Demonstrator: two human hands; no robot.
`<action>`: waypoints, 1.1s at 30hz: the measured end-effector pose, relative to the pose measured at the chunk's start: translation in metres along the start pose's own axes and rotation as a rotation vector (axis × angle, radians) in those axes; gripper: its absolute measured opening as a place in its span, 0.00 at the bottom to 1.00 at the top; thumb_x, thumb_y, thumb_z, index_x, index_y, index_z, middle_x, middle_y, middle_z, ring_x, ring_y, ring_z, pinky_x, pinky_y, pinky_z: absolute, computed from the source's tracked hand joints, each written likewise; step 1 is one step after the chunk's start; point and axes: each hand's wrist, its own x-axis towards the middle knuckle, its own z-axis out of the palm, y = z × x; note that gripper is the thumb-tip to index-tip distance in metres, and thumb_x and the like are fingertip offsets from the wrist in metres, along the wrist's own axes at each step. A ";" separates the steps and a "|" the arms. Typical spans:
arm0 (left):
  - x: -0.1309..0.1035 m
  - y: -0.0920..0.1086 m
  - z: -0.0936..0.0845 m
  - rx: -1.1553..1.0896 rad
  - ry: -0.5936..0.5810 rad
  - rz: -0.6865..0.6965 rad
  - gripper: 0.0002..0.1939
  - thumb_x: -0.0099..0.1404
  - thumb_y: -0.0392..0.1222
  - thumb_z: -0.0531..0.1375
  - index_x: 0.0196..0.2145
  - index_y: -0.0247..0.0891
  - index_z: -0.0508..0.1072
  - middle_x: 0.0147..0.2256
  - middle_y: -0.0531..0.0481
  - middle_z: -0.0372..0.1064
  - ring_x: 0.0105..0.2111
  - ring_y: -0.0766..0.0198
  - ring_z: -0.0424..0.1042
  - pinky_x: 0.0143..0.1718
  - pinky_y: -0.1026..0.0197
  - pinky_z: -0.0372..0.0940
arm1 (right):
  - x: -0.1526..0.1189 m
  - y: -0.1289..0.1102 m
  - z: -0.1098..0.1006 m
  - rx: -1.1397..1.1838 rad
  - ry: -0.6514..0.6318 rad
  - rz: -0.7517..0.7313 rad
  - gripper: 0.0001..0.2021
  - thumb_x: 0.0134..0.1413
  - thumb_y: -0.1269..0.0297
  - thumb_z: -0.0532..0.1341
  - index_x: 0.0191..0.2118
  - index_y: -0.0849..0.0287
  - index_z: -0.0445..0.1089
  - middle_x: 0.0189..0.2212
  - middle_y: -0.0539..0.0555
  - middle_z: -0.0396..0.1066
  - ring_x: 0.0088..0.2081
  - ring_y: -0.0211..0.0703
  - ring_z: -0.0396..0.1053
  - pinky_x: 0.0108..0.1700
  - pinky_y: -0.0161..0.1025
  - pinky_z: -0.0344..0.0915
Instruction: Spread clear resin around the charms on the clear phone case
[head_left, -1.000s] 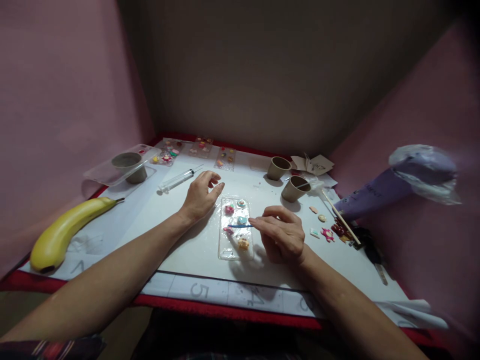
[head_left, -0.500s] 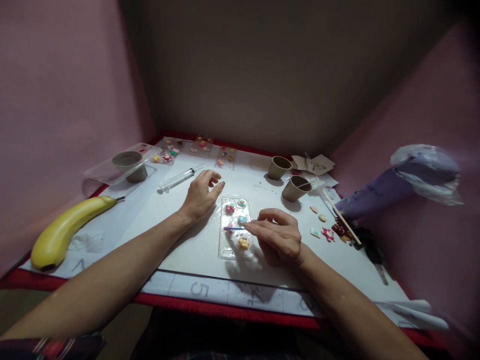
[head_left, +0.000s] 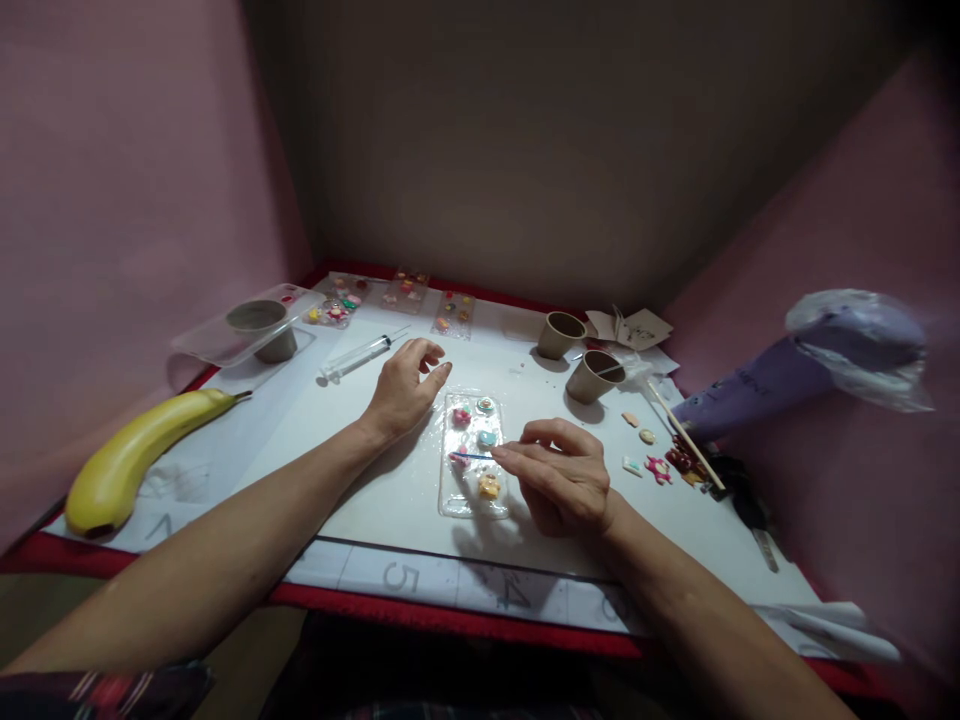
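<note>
In the middle of the white-covered counter (head_left: 555, 555), leans over a clear case (head_left: 472, 506) lying flat between both hands and dotted with small charms. Pinches a thin blue stick (head_left: 471, 456) between thumb and fingertips of the right hand (head_left: 566, 475), in a close grip over the case's right edge. Points it leftward, nearly level, at a pink charm (head_left: 459, 460), either touching or just above; cannot tell which from this angle. Rests the left hand (head_left: 405, 390) near the upper left of the case, with fingers loosely curled, thumb apart and nothing held.

Could push the pink charm out of place by pressing the stick sideways, more so without any hand bracing the case. Could also knock the teal charm (head_left: 487, 439), just beyond the stick and close to the right fingertips, through a small slip of the pinch. Could smear the glossy surface, perhaps wet, by dropping a knuckle near the yellow charm (head_left: 489, 486). Might misjudge contact because of the right hand's shadow over the lower case. By swinging right too freely, could brush the nearer cup (head_left: 596, 378) or scatter the loose charms (head_left: 658, 470) near the wooden stick (head_left: 690, 435). By lifting the left hand carelessly, could bump the syringe (head_left: 356, 360) just beside it.
</note>
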 end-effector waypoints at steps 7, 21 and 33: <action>0.000 0.001 0.000 0.003 0.003 -0.001 0.03 0.63 0.38 0.58 0.35 0.38 0.69 0.35 0.48 0.70 0.34 0.62 0.68 0.38 0.57 0.64 | 0.002 -0.001 -0.001 -0.013 0.001 -0.024 0.18 0.52 0.77 0.56 0.50 0.63 0.70 0.30 0.53 0.79 0.32 0.42 0.72 0.32 0.41 0.69; 0.000 0.001 -0.001 -0.002 0.003 0.004 0.02 0.63 0.38 0.58 0.35 0.39 0.69 0.36 0.48 0.70 0.34 0.61 0.68 0.39 0.55 0.64 | 0.003 -0.001 -0.001 -0.011 -0.005 -0.017 0.17 0.54 0.76 0.55 0.49 0.63 0.71 0.29 0.53 0.79 0.30 0.41 0.72 0.33 0.42 0.70; 0.000 0.001 -0.001 -0.002 -0.006 -0.001 0.02 0.63 0.38 0.58 0.35 0.39 0.69 0.36 0.48 0.70 0.35 0.62 0.68 0.40 0.55 0.64 | 0.002 -0.001 -0.004 -0.050 0.068 0.041 0.21 0.50 0.80 0.55 0.50 0.61 0.70 0.24 0.51 0.75 0.26 0.40 0.69 0.33 0.41 0.67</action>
